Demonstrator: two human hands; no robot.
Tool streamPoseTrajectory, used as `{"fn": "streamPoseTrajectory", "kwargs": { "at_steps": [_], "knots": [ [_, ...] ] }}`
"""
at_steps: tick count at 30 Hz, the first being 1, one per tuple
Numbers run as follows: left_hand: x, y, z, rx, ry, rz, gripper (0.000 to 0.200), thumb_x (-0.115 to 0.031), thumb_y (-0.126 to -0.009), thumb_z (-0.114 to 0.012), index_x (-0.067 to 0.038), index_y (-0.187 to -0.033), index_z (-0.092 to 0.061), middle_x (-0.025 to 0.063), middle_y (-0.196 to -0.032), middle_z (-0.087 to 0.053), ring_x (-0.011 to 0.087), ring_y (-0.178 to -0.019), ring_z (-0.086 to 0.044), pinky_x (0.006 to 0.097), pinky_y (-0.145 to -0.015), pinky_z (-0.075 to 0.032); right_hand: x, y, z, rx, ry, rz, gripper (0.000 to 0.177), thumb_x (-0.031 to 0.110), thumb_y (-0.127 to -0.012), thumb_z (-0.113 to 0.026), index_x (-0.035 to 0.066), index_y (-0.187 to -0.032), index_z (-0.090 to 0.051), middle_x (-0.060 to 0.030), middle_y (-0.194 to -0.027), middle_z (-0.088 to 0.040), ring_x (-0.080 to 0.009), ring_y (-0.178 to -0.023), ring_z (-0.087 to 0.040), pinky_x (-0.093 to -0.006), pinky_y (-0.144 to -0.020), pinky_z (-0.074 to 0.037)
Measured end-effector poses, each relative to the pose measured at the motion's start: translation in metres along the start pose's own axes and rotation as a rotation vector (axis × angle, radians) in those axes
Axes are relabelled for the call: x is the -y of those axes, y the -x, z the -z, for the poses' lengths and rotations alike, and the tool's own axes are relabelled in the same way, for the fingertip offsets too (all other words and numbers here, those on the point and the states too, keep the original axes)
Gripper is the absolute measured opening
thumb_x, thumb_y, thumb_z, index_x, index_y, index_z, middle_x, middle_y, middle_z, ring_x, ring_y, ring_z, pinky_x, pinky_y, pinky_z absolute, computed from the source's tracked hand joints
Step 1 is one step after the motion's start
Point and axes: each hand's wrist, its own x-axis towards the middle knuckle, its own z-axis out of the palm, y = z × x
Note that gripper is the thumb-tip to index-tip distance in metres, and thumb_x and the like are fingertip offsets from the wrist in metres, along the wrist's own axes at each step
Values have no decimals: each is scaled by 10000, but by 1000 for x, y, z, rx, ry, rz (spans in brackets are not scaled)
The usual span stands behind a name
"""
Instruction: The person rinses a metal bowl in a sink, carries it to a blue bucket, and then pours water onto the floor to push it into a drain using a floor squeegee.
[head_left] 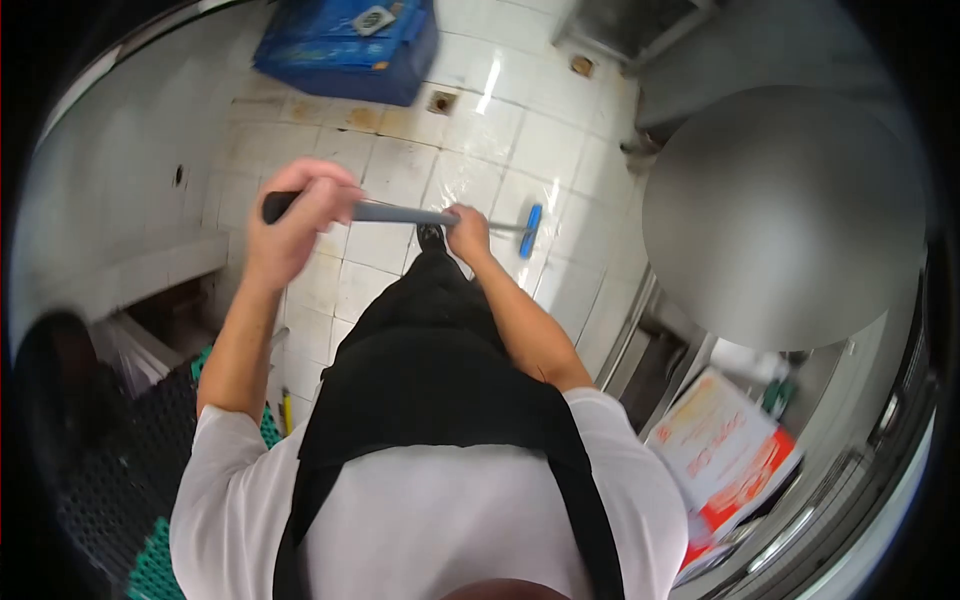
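Observation:
A long-handled floor brush [405, 214] with a grey pole crosses in front of me. My left hand [300, 215] is closed around its black end grip, slightly blurred. Lower on the pole, my right hand [468, 236] is wrapped round the grey shaft. The narrow blue head [531, 231] is at the white tiled floor [395, 165], to the right of my right hand. Below the pole, a black shoe [430, 236] shows past my black apron [420, 400].
A blue bin [345, 60] stands at the far wall, near a floor drain [441, 101]. On the right, a printed white and red box [720, 450] lies by a metal counter. Black crates [120, 470] and green crates [150, 565] are at the lower left.

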Motion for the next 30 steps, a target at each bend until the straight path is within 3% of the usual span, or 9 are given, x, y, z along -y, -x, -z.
{"fn": "streamPoseTrajectory", "kwargs": {
  "at_steps": [5,6,9,12,17,20,22,25,30],
  "knots": [
    [-44,-29,36,-58,73,-129,434,-182,-901,-666,-37,-1292,-547,66,-937,-638,144,-903,-619,315,-854,-502,47,-90,-32,257,22,254,206,64,-780,-607,71,-954,-717,-230,-910,-683,-431,-883,-644,-464,-782,-512],
    [-44,-32,45,-24,46,-247,582,-179,-873,-703,-47,-1391,-474,82,-974,-663,177,-1014,-636,351,-914,-496,65,-111,-32,173,52,555,204,81,-792,-611,41,-963,-714,-205,-867,-704,-352,-832,-686,-420,-739,-516],
    [3,-32,91,-224,-320,-417,849,-243,-786,-773,-47,-1482,-330,196,-1303,-526,315,-1126,-569,409,-996,-441,136,-144,-9,370,-271,286,226,165,-888,-603,-15,-973,-710,-76,-811,-679,-162,-764,-610,-326,-712,-490],
    [90,-22,138,-28,-321,100,981,-221,-768,-786,-39,-1537,-205,236,-1478,-397,338,-1351,-419,385,-1109,-348,221,-145,12,562,-190,155,289,252,-982,-569,-2,-1047,-691,-17,-801,-605,-76,-752,-508,-224,-689,-410],
    [233,-26,117,-451,-532,45,797,-237,-825,-729,-82,-1497,-330,245,-1365,-520,372,-1241,-519,401,-1027,-428,303,-116,-25,973,-222,272,311,272,-979,-591,-20,-1051,-671,-26,-863,-630,-119,-809,-557,-248,-768,-440],
    [314,13,153,-805,-460,151,116,-78,-784,-617,-79,-897,-588,172,-853,-635,408,-851,-610,499,-737,-473,330,-117,-73,1131,-385,380,207,181,-946,-605,-16,-965,-666,-100,-951,-695,-191,-930,-631,-305,-900,-462],
    [391,61,182,-910,-549,171,133,-91,-769,-643,-72,-891,-593,159,-892,-631,395,-897,-601,480,-771,-478,345,-122,-88,1231,-363,459,158,128,-930,-596,-14,-944,-665,-114,-963,-699,-194,-945,-635,-314,-901,-466],
    [374,94,206,-1105,-554,767,383,-352,-837,-705,-15,-1005,-631,236,-1003,-626,419,-1007,-588,480,-886,-481,360,-124,-115,1304,-275,501,130,102,-912,-647,3,-991,-676,-76,-952,-692,-119,-856,-608,-291,-833,-472],
    [386,48,212,-1321,-441,704,492,-399,-859,-694,31,-1092,-638,245,-1087,-644,420,-1054,-585,464,-937,-464,353,-150,-133,1275,-142,525,104,114,-890,-686,28,-946,-673,-39,-889,-654,-105,-817,-556,-270,-786,-458]
  ]
}}
